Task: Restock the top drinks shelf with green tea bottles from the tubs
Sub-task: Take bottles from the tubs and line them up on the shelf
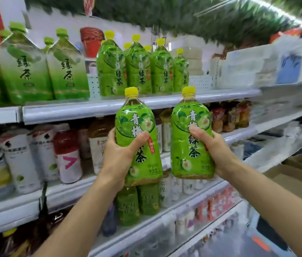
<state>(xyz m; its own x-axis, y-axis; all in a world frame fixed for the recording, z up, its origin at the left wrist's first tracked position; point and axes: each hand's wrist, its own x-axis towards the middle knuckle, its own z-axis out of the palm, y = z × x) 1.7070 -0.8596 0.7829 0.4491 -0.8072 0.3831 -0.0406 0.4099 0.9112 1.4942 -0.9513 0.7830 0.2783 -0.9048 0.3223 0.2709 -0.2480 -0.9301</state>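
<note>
My left hand (pixel 122 154) grips a green tea bottle (pixel 137 127) with a yellow cap and a bright green label. My right hand (pixel 213 147) grips a second, identical bottle (pixel 192 153). Both bottles stand upright in the air, side by side, just below the front edge of the top drinks shelf (pixel 146 104). On that shelf stands a row of several matching yellow-capped green tea bottles (pixel 139 69). To their left stand larger green-capped tea bottles (pixel 66 71). No tub is in view.
White boxes and packs (pixel 257 65) fill the top shelf to the right of the row. Lower shelves (pixel 90 182) hold many mixed drink bottles. Brown cardboard (pixel 298 175) lies at the right. Green foliage (pixel 183 13) hangs above the top shelf.
</note>
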